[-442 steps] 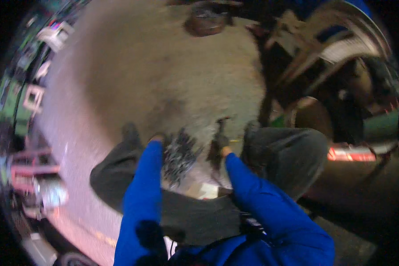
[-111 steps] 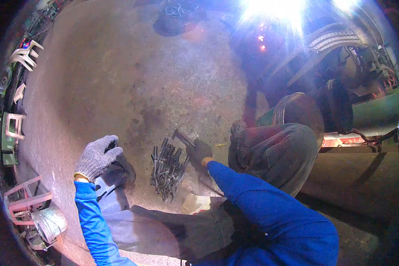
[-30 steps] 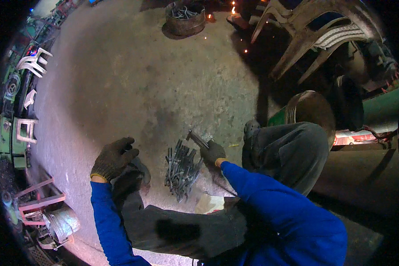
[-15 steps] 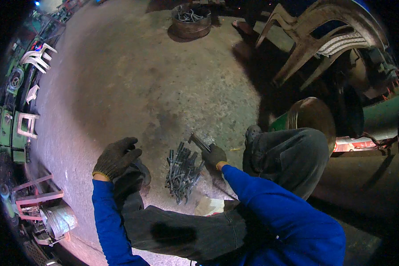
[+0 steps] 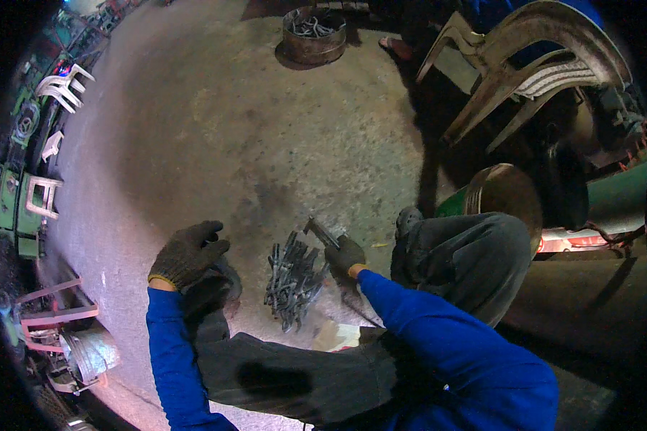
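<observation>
A pile of dark metal rods with looped or hooked ends (image 5: 292, 280) lies on the floor between my feet. My right hand (image 5: 346, 253), in a dark knitted glove, is closed around a slim grey metal tool with a short crosswise end (image 5: 322, 233). That tool points up and left, just beyond the pile's right side; its exact kind is not clear. My left hand (image 5: 188, 253), gloved too, hovers over my left shoe (image 5: 226, 280) with fingers loosely bent and thumb apart. I see nothing in it.
A round metal tub (image 5: 314, 44) of similar metal pieces stands far ahead. Plastic chairs (image 5: 525, 72) are at the far right, near a green drum (image 5: 499, 194). Green machines (image 5: 7, 197), white stools (image 5: 44, 195) and a pail (image 5: 91, 353) line the left.
The view has shifted slightly. Both hands keep nearly the same places, and the tool remains in my right hand.
</observation>
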A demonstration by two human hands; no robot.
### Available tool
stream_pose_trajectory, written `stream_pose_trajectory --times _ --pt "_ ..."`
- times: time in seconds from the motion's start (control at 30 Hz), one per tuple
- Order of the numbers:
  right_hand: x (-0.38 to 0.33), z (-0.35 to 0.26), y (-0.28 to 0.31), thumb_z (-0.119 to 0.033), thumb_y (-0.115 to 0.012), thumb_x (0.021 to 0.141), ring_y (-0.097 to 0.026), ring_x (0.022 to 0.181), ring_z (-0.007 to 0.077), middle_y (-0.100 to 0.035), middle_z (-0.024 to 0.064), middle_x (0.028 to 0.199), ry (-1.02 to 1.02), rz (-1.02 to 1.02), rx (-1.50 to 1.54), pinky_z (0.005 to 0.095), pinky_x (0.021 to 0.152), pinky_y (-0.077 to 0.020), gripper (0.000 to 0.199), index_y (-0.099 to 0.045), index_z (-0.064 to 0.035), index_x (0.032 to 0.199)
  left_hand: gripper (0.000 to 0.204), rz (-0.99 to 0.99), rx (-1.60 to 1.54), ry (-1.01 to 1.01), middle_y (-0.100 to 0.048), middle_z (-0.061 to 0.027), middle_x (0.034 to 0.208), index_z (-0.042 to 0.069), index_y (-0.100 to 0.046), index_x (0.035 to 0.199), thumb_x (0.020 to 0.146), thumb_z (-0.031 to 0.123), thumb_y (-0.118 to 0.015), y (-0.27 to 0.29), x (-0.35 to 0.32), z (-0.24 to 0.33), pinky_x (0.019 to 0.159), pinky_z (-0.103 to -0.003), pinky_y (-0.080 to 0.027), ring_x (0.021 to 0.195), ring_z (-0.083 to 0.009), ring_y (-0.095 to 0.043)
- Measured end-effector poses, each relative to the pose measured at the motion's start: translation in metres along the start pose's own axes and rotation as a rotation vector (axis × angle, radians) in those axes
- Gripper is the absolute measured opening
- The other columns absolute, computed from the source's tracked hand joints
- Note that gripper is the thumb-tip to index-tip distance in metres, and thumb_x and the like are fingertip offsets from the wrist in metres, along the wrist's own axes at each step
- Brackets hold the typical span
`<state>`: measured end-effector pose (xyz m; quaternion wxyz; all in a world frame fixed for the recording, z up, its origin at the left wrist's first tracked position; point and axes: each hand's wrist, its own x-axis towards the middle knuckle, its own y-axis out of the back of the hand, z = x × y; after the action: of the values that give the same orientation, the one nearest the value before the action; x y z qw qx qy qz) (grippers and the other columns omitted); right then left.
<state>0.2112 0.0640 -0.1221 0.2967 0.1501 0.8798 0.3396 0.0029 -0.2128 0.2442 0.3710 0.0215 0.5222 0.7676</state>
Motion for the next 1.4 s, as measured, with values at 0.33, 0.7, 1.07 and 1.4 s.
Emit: stream_pose_trajectory --times 0.33,0.7,1.07,1.4 --pt "-0.001 -0.021 -0.006 -0.052 -0.070 0.084 -0.070 0.094 0.0463 -0.073 0.0254 0.097 -0.023 -0.057 0.096 0.0551 0.084 -0.0533 0.051 -0.069 -0.0044 0.101 0.035 0.814 -0.043 -0.110 -0.074 -0.0171 0.129 0.002 -0.070 0.133 0.102 0.016 -0.064 0.070 -0.039 0.028 0.106 -0.038 -0.052 0.119 -0.0275 -0.070" --pt "0.005 -0.015 -0.008 -0.052 -0.076 0.080 -0.071 0.105 0.0479 -0.074 0.0278 0.108 -0.052 -0.021 -0.073 0.0544 0.089 -0.0551 0.060 -0.069 -0.0028 0.114 0.035 0.722 0.458 -1.052 -0.072 -0.0165 0.130 0.002 -0.068 0.135 0.103 0.015 -0.061 0.092 -0.120 0.164 0.106 -0.039 -0.053 0.119 -0.0273 -0.069" --pt "0.004 -0.009 -0.002 -0.055 -0.075 0.080 -0.071 0.102 0.0495 -0.074 0.0287 0.108 -0.059 -0.076 -0.004 0.0546 0.086 -0.0549 0.061 -0.070 -0.0020 0.109 0.036 0.665 0.502 -1.031 -0.071 -0.0159 0.130 0.001 -0.065 0.136 0.104 0.013 -0.057 0.076 -0.136 0.184 0.105 -0.039 -0.054 0.119 -0.0271 -0.069" --pt "0.009 -0.006 -0.003 -0.051 -0.070 0.085 -0.069 0.106 0.0517 -0.072 0.0333 0.111 -0.040 -0.033 -0.023 0.0562 0.091 -0.0544 0.063 -0.064 0.0012 0.120 0.036 0.640 0.516 -1.042 -0.070 -0.0153 0.131 0.001 -0.063 0.138 0.105 0.012 -0.054 0.075 -0.133 0.191 0.105 -0.039 -0.054 0.118 -0.0269 -0.068"
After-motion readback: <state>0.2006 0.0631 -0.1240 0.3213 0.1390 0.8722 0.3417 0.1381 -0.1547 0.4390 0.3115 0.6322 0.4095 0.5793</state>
